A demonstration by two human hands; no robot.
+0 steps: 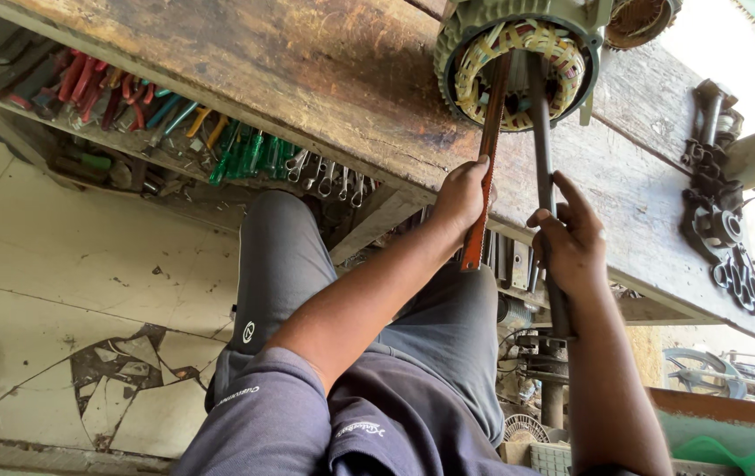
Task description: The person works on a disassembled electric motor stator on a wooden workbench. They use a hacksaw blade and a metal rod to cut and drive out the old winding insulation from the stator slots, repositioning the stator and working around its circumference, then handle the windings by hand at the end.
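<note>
A grey sleeve (263, 423) sits closest. The left hand (461, 198) grips a reddish flat bar (486, 159) and the right hand (571, 242) clasps a dark steel rod (543, 159), both poked into the motor stator (518, 57) on the wooden bench (307, 70).

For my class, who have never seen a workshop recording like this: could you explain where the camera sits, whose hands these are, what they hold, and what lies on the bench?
The single picture comes from a camera worn on a person's head, looking down past their arms. The left hand grips a flat reddish bar; the right hand grips a dark round rod. Both tools reach into a green motor housing with copper windings, standing on a worn wooden bench. Dark metal parts lie on the bench at the right. A shelf beneath holds screwdrivers, pliers and spanners.
</note>
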